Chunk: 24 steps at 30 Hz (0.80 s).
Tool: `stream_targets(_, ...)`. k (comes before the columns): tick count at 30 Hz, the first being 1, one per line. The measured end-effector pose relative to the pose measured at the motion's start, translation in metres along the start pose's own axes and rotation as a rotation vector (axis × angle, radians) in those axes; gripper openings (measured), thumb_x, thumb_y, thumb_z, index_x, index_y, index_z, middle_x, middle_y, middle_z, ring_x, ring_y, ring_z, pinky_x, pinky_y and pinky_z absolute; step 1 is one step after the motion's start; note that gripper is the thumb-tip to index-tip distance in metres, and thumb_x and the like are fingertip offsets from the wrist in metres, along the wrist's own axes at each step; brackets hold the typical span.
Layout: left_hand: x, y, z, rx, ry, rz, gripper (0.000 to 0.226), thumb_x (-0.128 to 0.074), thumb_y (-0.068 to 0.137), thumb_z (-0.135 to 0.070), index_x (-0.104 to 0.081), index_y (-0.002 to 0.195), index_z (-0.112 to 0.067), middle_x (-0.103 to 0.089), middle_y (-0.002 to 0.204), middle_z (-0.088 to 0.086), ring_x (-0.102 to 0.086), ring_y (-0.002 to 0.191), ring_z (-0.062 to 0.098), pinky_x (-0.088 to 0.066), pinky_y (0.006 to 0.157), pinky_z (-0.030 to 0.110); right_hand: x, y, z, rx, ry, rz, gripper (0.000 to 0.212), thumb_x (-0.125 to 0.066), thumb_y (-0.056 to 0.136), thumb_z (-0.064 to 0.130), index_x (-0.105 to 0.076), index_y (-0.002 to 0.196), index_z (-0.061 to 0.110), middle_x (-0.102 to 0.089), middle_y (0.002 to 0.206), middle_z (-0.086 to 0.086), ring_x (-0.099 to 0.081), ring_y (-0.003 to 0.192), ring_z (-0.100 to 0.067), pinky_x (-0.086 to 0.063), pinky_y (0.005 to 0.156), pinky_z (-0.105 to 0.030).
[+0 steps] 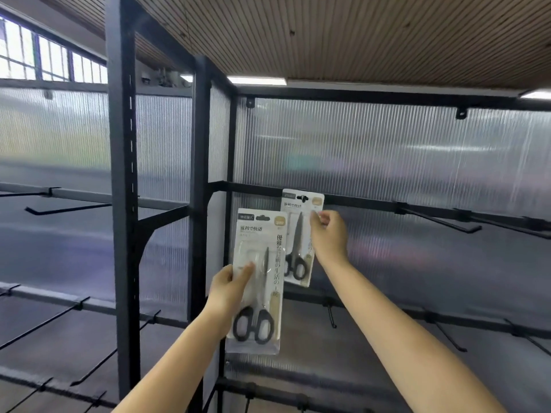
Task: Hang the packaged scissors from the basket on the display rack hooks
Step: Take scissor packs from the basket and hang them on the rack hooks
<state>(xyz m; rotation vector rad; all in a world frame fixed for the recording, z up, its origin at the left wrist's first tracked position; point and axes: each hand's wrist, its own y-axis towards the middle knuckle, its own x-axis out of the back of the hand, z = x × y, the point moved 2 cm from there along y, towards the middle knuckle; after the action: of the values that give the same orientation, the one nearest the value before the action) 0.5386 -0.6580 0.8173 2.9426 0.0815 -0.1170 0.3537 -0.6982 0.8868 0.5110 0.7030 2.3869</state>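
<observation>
My left hand (229,289) grips a white pack of black-handled scissors (259,278) by its left edge, held upright in front of the rack. My right hand (328,234) pinches the right edge of a second pack of scissors (299,234), farther back. That pack's top hang hole (302,198) sits at the black crossbar (372,202) of the display rack, on a hook there. The basket is out of view.
Bare black hooks (441,222) stick out from the crossbar to the right. More hooks (450,338) line the lower bar and the left bay (68,208). Black uprights (122,204) frame the bays, with ribbed translucent panels behind and a slatted shelf above.
</observation>
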Motion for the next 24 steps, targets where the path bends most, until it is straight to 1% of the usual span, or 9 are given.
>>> stream_targets(4, -0.013, 0.0, 0.0, -0.033, 0.018, 0.044, 0.034, -0.056, 0.093, -0.027, -0.041, 0.064, -0.018, -0.044, 0.054, -0.008, -0.043, 0.047, 0.005, -0.034, 0.04, 0.009, 0.009, -0.014, 0.025, 0.112, 0.058, 0.237, 0.023, -0.05, 0.096, 0.031, -0.058, 0.106, 0.012, -0.056, 0.09, 0.012, -0.052, 0.084, -0.001, -0.041, 0.07, -0.013)
stream_targets(6, -0.02, -0.001, -0.001, -0.034, 0.019, 0.076, 0.028, -0.057, 0.093, -0.028, -0.048, 0.069, -0.016, -0.052, 0.061, -0.005, -0.049, 0.055, 0.008, -0.038, 0.045, 0.011, 0.011, -0.013, 0.029, 0.121, 0.007, 0.292, 0.022, -0.054, 0.094, 0.027, -0.06, 0.108, 0.011, -0.058, 0.093, 0.008, -0.054, 0.086, -0.005, -0.043, 0.071, -0.016)
stream_targets(9, -0.027, 0.001, -0.001, -0.042, 0.009, 0.103, 0.025, -0.058, 0.092, -0.028, -0.052, 0.072, -0.016, -0.056, 0.063, -0.006, -0.052, 0.058, 0.007, -0.04, 0.047, 0.013, 0.019, -0.008, 0.031, 0.119, -0.035, 0.284, 0.02, -0.058, 0.092, 0.017, -0.06, 0.11, 0.009, -0.06, 0.096, -0.002, -0.056, 0.089, -0.016, -0.046, 0.081, -0.032)
stream_targets(12, -0.032, 0.002, -0.003, -0.065, 0.003, 0.107, 0.028, -0.059, 0.091, -0.026, -0.049, 0.067, -0.017, -0.05, 0.057, -0.009, -0.046, 0.051, 0.004, -0.035, 0.042, 0.009, 0.026, -0.005, 0.034, 0.099, 0.022, 0.279, 0.01, -0.058, 0.091, 0.013, -0.057, 0.101, 0.015, -0.061, 0.095, -0.008, -0.057, 0.082, -0.018, -0.05, 0.079, -0.039)
stream_targets(15, -0.031, 0.002, -0.001, -0.053, 0.009, 0.162, 0.017, -0.062, 0.089, -0.025, -0.057, 0.081, -0.01, -0.06, 0.071, -0.001, -0.056, 0.058, 0.002, -0.04, 0.048, 0.009, 0.033, -0.001, 0.038, 0.136, 0.03, 0.267, 0.008, -0.057, 0.092, 0.013, -0.056, 0.098, 0.018, -0.063, 0.096, -0.01, -0.06, 0.085, -0.024, -0.05, 0.078, -0.041)
stream_targets(17, -0.03, 0.0, 0.003, -0.037, -0.002, 0.193, 0.02, -0.065, 0.087, -0.02, -0.06, 0.096, -0.002, -0.066, 0.084, 0.006, -0.062, 0.067, 0.007, -0.045, 0.052, 0.011, 0.037, 0.005, 0.041, 0.157, 0.024, 0.244, 0.008, -0.058, 0.091, 0.013, -0.058, 0.099, 0.015, -0.065, 0.098, -0.01, -0.061, 0.091, -0.027, -0.051, 0.082, -0.042)
stream_targets(18, -0.03, -0.002, 0.004, -0.035, 0.005, 0.196, 0.022, -0.065, 0.087, -0.017, -0.06, 0.1, 0.0, -0.066, 0.086, 0.006, -0.062, 0.067, 0.007, -0.046, 0.051, 0.011, 0.039, 0.007, 0.042, 0.159, 0.02, 0.237, 0.009, -0.059, 0.09, 0.013, -0.06, 0.1, 0.013, -0.064, 0.097, -0.009, -0.061, 0.091, -0.025, -0.05, 0.083, -0.041)
stream_targets(22, -0.031, -0.004, 0.007, -0.048, 0.009, 0.187, 0.018, -0.064, 0.088, -0.015, -0.062, 0.1, -0.002, -0.067, 0.081, 0.004, -0.06, 0.052, -0.003, -0.042, 0.046, 0.009, 0.041, 0.013, 0.045, 0.185, 0.0, 0.225, 0.019, -0.062, 0.089, 0.01, -0.062, 0.108, 0.008, -0.063, 0.093, -0.006, -0.06, 0.088, -0.019, -0.049, 0.084, -0.037)
stream_targets(24, -0.031, -0.002, 0.006, -0.057, 0.0, 0.165, 0.018, -0.064, 0.088, -0.016, -0.063, 0.1, -0.003, -0.07, 0.089, 0.009, -0.066, 0.066, 0.006, -0.047, 0.051, 0.012, 0.042, 0.012, 0.046, 0.228, -0.014, 0.219, 0.027, -0.062, 0.089, 0.012, -0.06, 0.116, 0.01, -0.065, 0.094, -0.008, -0.062, 0.087, -0.02, -0.05, 0.081, -0.033)
